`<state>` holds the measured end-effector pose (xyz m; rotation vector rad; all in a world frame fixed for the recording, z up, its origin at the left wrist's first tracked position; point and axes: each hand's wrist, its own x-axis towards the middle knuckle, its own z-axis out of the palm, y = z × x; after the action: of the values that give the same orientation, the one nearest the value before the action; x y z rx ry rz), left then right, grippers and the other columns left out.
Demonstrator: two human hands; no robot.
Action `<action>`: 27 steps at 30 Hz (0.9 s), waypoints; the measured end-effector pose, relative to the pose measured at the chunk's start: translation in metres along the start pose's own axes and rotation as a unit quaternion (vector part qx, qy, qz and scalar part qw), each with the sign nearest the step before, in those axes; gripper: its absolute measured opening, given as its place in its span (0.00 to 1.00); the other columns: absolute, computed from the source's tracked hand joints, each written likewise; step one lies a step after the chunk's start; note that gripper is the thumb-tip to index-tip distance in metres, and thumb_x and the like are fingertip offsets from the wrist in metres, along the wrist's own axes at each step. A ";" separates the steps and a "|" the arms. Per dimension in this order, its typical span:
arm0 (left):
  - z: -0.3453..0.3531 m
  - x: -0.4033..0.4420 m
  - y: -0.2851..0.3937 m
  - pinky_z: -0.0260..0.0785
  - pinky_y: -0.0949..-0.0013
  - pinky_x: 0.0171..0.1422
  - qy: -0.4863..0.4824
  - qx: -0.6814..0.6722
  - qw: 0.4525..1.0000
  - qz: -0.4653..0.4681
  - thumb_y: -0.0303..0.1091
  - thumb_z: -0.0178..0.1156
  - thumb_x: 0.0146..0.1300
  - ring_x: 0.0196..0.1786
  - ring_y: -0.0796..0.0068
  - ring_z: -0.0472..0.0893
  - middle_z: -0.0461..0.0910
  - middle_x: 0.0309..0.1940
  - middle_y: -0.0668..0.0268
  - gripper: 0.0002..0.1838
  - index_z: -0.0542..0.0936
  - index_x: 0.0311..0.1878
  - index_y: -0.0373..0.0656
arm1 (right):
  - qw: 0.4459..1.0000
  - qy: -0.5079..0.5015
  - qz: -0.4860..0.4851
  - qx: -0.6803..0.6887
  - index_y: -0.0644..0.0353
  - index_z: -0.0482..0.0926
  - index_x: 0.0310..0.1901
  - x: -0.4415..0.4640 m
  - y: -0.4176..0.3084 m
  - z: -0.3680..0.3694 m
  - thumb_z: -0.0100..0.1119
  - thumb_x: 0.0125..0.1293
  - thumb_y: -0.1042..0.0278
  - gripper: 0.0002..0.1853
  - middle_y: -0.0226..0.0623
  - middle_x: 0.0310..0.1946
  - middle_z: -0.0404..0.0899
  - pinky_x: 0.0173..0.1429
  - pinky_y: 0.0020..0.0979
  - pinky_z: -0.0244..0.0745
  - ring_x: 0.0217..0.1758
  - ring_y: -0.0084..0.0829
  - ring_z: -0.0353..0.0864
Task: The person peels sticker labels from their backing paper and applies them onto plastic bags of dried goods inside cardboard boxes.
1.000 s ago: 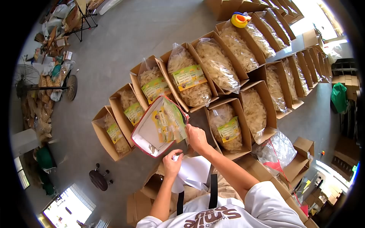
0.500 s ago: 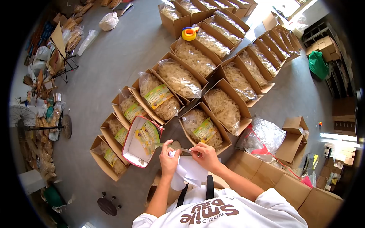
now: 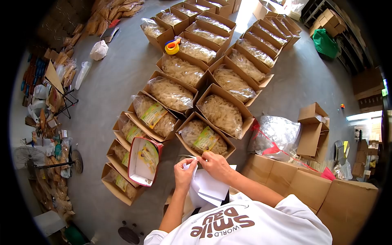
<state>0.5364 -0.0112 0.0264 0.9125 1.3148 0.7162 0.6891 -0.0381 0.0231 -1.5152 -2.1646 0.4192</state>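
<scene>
My left hand (image 3: 185, 174) is closed on white paper sheets (image 3: 209, 186), which hang folded and loose below my fingers. Right beside it my right hand (image 3: 214, 166) is pinched, fingertips almost meeting the left ones at the sheets' upper edge. A thin pale strip (image 3: 188, 155), seen nearly edge-on, sticks out to the left from the right fingertips. Just beyond the hands stands an open carton (image 3: 229, 152) with a clear bag of pale, flat dried pieces and a green-yellow label (image 3: 206, 139). To the left, a red-rimmed white box (image 3: 136, 165) holds more such labels.
Rows of open cartons with filled bags (image 3: 170, 93) stretch away ahead; some bags carry labels. An orange tape roll (image 3: 172, 47) rests on one carton. Cardboard (image 3: 302, 185) and a silvery plastic bag (image 3: 275, 136) lie to the right. A round stool (image 3: 128, 234) stands at lower left.
My hands have come closer together, the right moving toward the left. The strip stretched between them before now pokes out beyond the right fingertips. The camera view has shifted.
</scene>
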 end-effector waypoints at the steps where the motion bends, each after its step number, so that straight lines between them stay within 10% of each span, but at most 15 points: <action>1: 0.005 -0.001 0.000 0.61 0.83 0.29 -0.005 0.002 1.000 0.002 0.27 0.63 0.57 0.26 0.90 0.70 0.77 0.24 0.75 0.04 0.81 0.31 0.35 | 1.000 0.004 0.003 -0.002 0.64 0.76 0.44 -0.004 0.001 -0.005 0.56 0.52 0.73 0.15 0.36 0.31 0.72 0.32 0.30 0.73 0.34 0.32 0.75; 18: 0.040 -0.011 0.016 0.67 0.77 0.32 -0.040 0.165 0.982 0.086 0.28 0.60 0.56 0.27 0.85 0.74 0.80 0.23 0.68 0.06 0.80 0.32 0.33 | 0.950 -0.014 0.192 0.245 0.61 0.81 0.31 -0.014 0.014 -0.050 0.58 0.56 0.69 0.07 0.41 0.29 0.79 0.36 0.37 0.75 0.31 0.42 0.79; 27: 0.038 0.016 0.026 0.65 0.76 0.26 -0.049 0.195 0.973 0.117 0.29 0.62 0.54 0.21 0.86 0.73 0.79 0.19 0.66 0.06 0.81 0.31 0.35 | 0.988 -0.027 0.139 0.056 0.64 0.71 0.29 0.007 0.012 -0.039 0.55 0.58 0.67 0.09 0.43 0.25 0.72 0.34 0.37 0.73 0.28 0.42 0.77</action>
<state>0.5781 0.0096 0.0419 1.4211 1.2949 0.5923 0.7170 -0.0277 0.0513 -1.7657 -1.9359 0.6687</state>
